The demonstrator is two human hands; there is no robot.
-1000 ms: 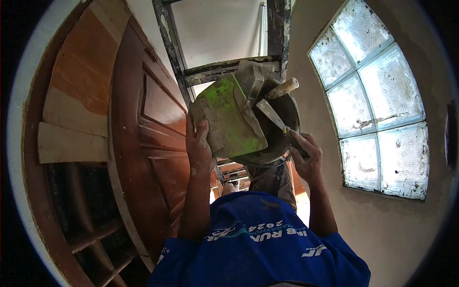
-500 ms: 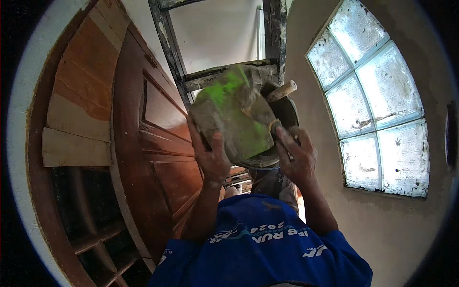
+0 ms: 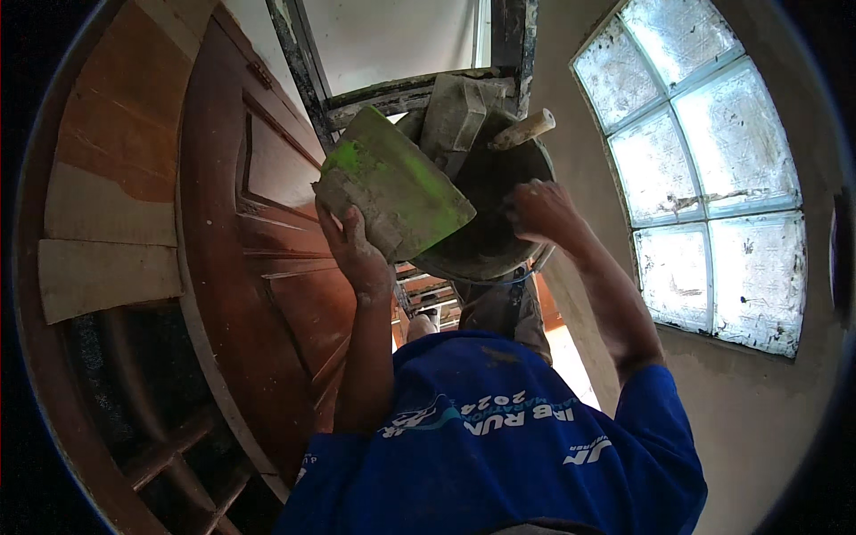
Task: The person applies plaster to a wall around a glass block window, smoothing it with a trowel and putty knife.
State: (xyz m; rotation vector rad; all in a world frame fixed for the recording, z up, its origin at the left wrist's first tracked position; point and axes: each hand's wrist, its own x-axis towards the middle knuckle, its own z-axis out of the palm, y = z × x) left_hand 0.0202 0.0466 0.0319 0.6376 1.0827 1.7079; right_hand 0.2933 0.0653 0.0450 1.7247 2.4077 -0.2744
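My left hand grips a flat green board crusted with grey plaster, held tilted over the left part of a dark bucket. My right hand is closed inside the bucket's right side; what it holds is hidden in shadow and blur. A grey, plaster-coated angular piece rests on the bucket's far rim, and a pale cylindrical handle sticks up at its far right.
A dark, plaster-spotted ladder stands beyond the bucket, with more rungs visible below. A red-brown panelled door and cardboard are on the left. A glass-block window is in the right wall.
The green board has moved left and away from my right hand, uncovering the bucket. My right hand, earlier on a putty knife atop the board, has gone down into the bucket.
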